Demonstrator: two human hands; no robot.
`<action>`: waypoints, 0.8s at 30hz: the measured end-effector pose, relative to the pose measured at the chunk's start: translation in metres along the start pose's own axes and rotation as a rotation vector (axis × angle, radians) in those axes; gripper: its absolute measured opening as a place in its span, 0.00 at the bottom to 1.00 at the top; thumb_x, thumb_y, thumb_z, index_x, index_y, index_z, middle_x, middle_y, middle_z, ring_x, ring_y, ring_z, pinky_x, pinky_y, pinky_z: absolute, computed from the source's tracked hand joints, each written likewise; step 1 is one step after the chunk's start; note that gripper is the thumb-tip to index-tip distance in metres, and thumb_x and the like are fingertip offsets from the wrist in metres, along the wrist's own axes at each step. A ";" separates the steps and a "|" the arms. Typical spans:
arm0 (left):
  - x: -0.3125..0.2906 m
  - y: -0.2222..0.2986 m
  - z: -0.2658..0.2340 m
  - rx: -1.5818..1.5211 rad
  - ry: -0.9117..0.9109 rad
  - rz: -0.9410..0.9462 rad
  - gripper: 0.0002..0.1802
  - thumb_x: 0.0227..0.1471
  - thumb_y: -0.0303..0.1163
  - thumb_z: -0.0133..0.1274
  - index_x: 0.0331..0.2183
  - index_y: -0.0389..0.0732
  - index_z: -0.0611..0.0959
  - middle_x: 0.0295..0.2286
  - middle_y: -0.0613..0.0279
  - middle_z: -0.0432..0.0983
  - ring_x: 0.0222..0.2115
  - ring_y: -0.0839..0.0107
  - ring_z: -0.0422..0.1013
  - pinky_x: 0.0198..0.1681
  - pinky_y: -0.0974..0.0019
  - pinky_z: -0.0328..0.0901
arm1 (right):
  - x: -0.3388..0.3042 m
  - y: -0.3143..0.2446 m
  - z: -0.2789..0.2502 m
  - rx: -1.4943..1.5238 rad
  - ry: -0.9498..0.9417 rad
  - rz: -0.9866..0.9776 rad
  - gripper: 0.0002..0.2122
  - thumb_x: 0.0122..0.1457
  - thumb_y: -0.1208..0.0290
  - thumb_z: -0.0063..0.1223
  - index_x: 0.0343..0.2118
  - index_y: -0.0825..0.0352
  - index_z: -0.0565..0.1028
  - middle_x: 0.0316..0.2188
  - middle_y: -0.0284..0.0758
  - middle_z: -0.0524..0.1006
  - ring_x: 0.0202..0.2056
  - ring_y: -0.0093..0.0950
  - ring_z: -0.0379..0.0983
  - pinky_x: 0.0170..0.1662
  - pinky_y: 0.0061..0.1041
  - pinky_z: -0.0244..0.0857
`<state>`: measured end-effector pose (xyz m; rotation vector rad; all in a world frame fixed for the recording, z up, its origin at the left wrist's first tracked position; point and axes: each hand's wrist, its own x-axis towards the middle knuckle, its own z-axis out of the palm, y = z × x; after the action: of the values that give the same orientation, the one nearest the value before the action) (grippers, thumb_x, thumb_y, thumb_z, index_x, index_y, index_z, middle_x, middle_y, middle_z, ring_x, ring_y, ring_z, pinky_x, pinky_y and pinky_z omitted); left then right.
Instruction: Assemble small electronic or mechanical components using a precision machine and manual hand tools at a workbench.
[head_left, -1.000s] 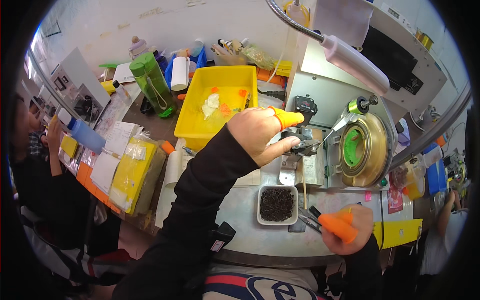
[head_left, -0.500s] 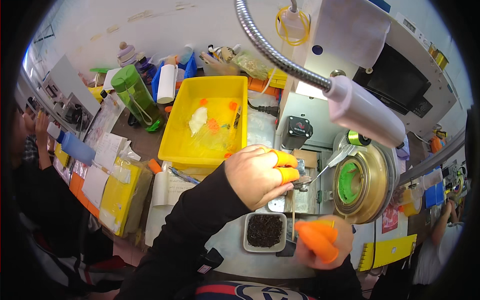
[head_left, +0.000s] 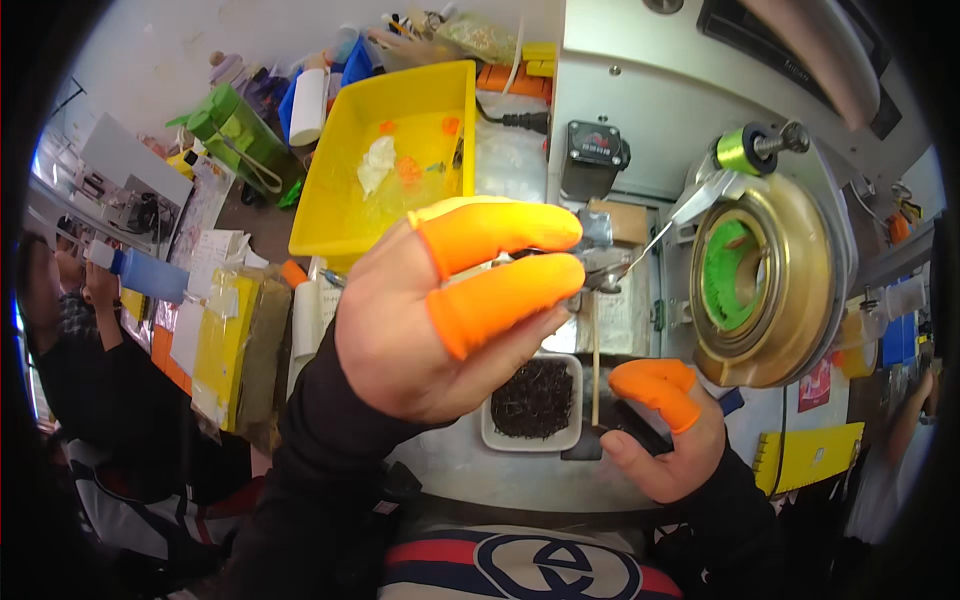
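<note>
Orange covers (head_left: pixel 500 240) sit on two fingers of your left hand (head_left: pixel 400 330), which is up in the middle, over the table (head_left: pixel 470 485). Those two fingers point to the right, one above the other, and your bare thumb is tucked below them. Their tips are right by a small metal clamp (head_left: pixel 605 275), but I cannot tell if they touch it or if you are holding anything there. The clamp is in front of a black box (head_left: pixel 592 160) and to the left of a big gold wheel (head_left: pixel 810 330) with a bright green middle (head_left: pixel 725 280). A thin silver arm (head_left: pixel 690 205) slants from the wheel's side down to the clamp. Your right hand (head_left: pixel 685 450) is lower, near the front of the table, with orange on its fingers too. Its thumb and covered fingers are bent like a letter C, and a long black thing (head_left: pixel 642 427) shows in the gap. I cannot tell if you are gripping it or if it just lies there. Between your two hands is a white dish (head_left: pixel 530 445) full of thin dark bits (head_left: pixel 535 400), with a thin wooden stick (head_left: pixel 595 370) just to its right. Behind your left hand is a yellow tray (head_left: pixel 335 200) with a crumpled white thing (head_left: pixel 377 165) and some orange bits (head_left: pixel 408 170) inside. A green bottle (head_left: pixel 235 130) leans to the left of the tray.
</note>
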<state>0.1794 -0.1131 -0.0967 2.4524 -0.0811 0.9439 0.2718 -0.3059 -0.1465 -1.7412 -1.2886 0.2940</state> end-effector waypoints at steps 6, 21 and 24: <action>-0.062 -0.010 0.026 -0.017 -0.089 0.190 0.12 0.28 0.22 0.55 0.24 0.42 0.76 0.26 0.61 0.72 0.24 0.67 0.68 0.25 0.70 0.62 | -0.006 0.008 0.027 -0.409 -0.155 -0.275 0.14 0.35 0.71 0.54 0.30 0.63 0.72 0.36 0.35 0.69 0.38 0.31 0.65 0.39 0.29 0.59; -0.078 -0.030 0.037 -0.065 -0.166 0.080 0.13 0.30 0.22 0.54 0.26 0.40 0.76 0.27 0.61 0.72 0.22 0.66 0.68 0.24 0.70 0.61 | 0.014 0.012 0.044 -0.526 -0.197 -0.172 0.06 0.41 0.69 0.48 0.24 0.60 0.74 0.44 0.32 0.64 0.47 0.31 0.57 0.50 0.40 0.42; -0.080 -0.030 0.041 -0.074 -0.180 0.088 0.12 0.30 0.23 0.54 0.26 0.41 0.76 0.27 0.62 0.72 0.22 0.67 0.67 0.24 0.70 0.60 | 0.012 0.013 0.048 -0.556 -0.156 -0.147 0.06 0.41 0.69 0.48 0.24 0.60 0.74 0.42 0.31 0.65 0.47 0.31 0.57 0.51 0.40 0.42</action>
<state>0.1511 -0.1161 -0.1872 2.4761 -0.2832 0.7408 0.2543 -0.2708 -0.1787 -2.0949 -1.7194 -0.0226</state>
